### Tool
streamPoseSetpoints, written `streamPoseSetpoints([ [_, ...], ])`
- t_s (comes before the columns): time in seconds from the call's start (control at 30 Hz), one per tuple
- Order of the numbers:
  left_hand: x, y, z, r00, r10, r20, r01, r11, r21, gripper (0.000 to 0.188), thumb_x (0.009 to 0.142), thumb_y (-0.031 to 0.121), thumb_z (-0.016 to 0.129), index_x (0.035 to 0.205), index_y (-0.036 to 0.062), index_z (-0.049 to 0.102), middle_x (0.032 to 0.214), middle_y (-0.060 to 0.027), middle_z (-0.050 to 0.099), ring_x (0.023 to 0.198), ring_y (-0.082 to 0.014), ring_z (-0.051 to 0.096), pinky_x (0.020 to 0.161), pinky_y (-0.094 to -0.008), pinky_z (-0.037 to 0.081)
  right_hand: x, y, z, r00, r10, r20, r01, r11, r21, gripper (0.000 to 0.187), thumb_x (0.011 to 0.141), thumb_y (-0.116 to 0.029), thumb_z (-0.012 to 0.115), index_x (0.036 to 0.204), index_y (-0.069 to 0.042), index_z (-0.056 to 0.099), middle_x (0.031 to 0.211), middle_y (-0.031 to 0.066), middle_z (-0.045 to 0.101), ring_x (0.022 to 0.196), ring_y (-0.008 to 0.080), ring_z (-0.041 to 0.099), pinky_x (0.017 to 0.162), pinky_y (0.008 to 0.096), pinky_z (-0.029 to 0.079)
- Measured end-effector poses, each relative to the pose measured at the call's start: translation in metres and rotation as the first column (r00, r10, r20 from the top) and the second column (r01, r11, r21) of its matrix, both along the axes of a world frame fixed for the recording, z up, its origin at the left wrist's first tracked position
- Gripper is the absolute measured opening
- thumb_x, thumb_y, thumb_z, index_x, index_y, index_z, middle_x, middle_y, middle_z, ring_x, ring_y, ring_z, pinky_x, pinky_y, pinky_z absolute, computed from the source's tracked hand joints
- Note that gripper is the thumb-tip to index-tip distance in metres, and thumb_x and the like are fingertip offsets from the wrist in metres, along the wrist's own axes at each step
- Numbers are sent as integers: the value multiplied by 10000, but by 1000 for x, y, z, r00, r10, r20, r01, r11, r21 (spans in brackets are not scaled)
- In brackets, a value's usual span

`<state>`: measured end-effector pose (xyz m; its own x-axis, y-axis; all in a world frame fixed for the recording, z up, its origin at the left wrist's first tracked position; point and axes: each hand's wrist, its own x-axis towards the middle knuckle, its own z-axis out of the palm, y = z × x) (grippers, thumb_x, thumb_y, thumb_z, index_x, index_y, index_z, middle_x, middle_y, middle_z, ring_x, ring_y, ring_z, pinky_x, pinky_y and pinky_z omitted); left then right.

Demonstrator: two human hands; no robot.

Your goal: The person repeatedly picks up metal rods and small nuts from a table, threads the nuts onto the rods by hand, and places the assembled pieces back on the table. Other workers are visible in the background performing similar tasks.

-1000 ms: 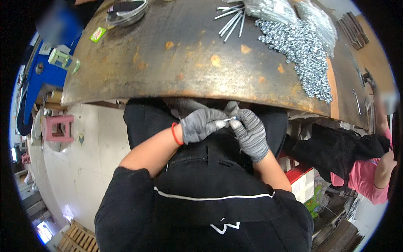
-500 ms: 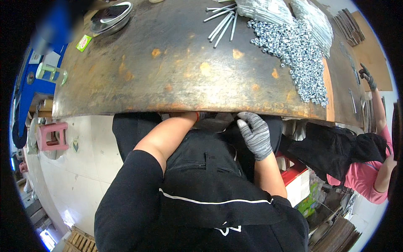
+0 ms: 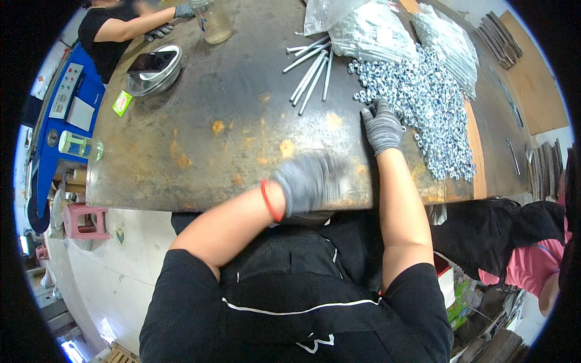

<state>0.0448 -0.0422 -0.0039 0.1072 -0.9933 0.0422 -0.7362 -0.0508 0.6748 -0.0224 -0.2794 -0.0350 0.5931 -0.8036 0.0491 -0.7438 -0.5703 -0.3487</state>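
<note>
The right hand (image 3: 381, 126), in a grey glove, lies flat and open on the counter (image 3: 200, 139) with its fingertips at the near edge of the heap of small silver nuts (image 3: 423, 103); it grips nothing that can be seen. Half a second ago this hand was down at the counter's front edge, close to the person's body, so it has reached up and forward onto the surface. The left hand (image 3: 308, 181), also gloved in grey and with a red band at the wrist, is blurred by motion just above the near rim of the counter; whether it is open or closed cannot be told. In the earlier frame it was tucked under the counter edge, out of sight, and it has now come up over the top.

Just left of the nut heap, a few long metal rods (image 3: 311, 72) lie loose and fanned on the rusty surface, well apart from the left hand. Beyond them sit clear plastic bags of more hardware (image 3: 369, 27). Farther left stands a round metal dish (image 3: 154, 66) with a dark flat object in it, and a small green card (image 3: 121, 103) beside it. At the far left corner another person's gloved hand (image 3: 184, 9) is at a glass jar (image 3: 215, 21).
</note>
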Motion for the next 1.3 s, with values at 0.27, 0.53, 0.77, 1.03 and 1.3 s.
streamPoseSetpoints([
  [0.27,123,-87,0,774,539,333,-633,669,389,497,831,456,569,1089,33,608,1063,-211,610,983,-354,587,870,-404,455,-13,-4,-23,937,0,348,29,996,-78,258,858,-282,551,990,-60,549,831,211,631,797,387,606,742,472,461],
  [0.53,123,-60,-15,871,411,271,-489,781,389,398,854,350,523,986,-5,644,1000,-224,633,957,-388,592,854,-417,454,-24,-16,-33,849,8,528,11,999,-31,204,849,-221,580,972,-59,593,883,213,625,807,375,601,731,445,463],
  [0.77,95,-42,8,742,554,378,-670,624,401,375,821,337,555,1048,49,639,1101,-188,619,1052,-343,582,883,-406,462,-38,25,-29,859,54,509,-74,997,19,288,825,-273,658,875,6,611,798,175,641,717,281,613,675,371,477],
  [1.03,108,22,37,747,519,415,-648,707,282,338,694,325,664,909,64,675,907,-192,656,869,-328,638,763,-390,495,-70,75,-30,820,-24,571,-53,992,117,215,782,-159,616,937,-11,601,836,175,642,773,288,633,728,367,494],
  [1.3,96,113,26,667,635,-389,-744,592,-309,168,803,150,639,937,52,616,885,-72,644,796,-175,593,756,-289,471,-77,77,-42,720,-66,690,-120,969,217,236,832,-163,645,975,21,615,886,155,657,788,212,621,729,326,485],
])
